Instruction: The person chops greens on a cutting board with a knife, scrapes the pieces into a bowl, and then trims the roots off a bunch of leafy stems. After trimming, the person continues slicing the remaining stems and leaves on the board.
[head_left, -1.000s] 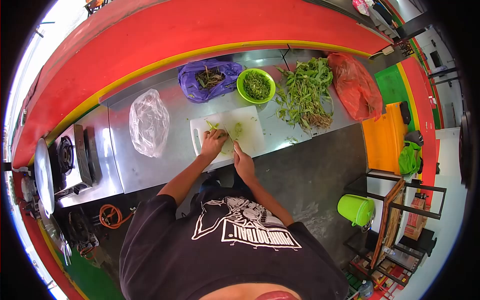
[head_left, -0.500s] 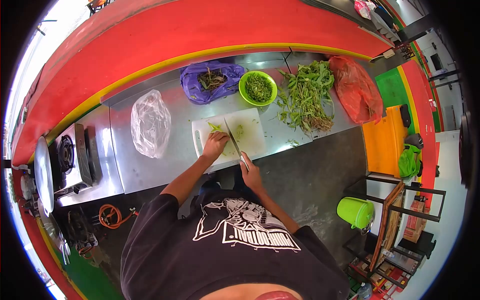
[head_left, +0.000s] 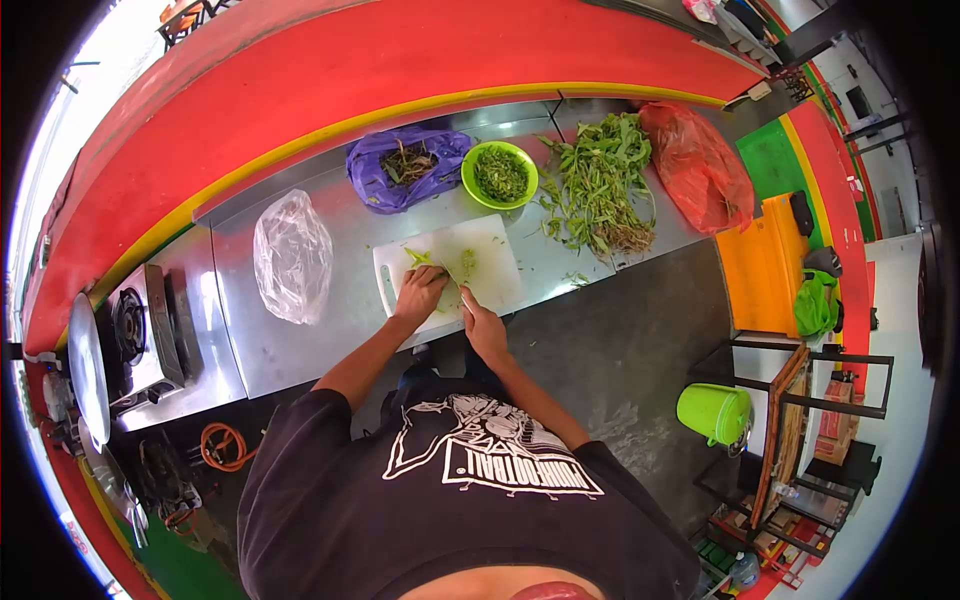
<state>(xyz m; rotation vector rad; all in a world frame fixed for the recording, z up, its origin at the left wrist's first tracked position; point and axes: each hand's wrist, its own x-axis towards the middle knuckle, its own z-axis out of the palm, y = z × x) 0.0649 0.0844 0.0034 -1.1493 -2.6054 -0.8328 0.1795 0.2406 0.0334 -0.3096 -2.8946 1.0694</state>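
Note:
My left hand (head_left: 422, 291) is closed on some green leaves (head_left: 415, 258) lying on a white cutting board (head_left: 503, 284). In my right hand (head_left: 484, 328) is a kitchen knife (head_left: 466, 295), gripped by its handle; its blade is beside my left fingers and hard to make out. Chopped bits of greens (head_left: 468, 262) lie on the board to the right of the blade. Behind the board stands a lime-green bowl (head_left: 470, 184) of chopped greens (head_left: 502, 173). To its right is a pile of leafy stems (head_left: 603, 178) with roots.
A purple bag (head_left: 372, 190) holding dark stems sits left of the bowl. A clear plastic bag (head_left: 292, 257) lies on the steel counter (head_left: 345, 345). At the right end is a red bag (head_left: 697, 165); a gas stove (head_left: 148, 325) stands far left. A green bucket (head_left: 712, 413) is behind on the right.
The knife has come closer to my left hand, and its blade shows less. Both hands have shifted slightly, with the left fingers still on the leaves. The whole view has moved a little.

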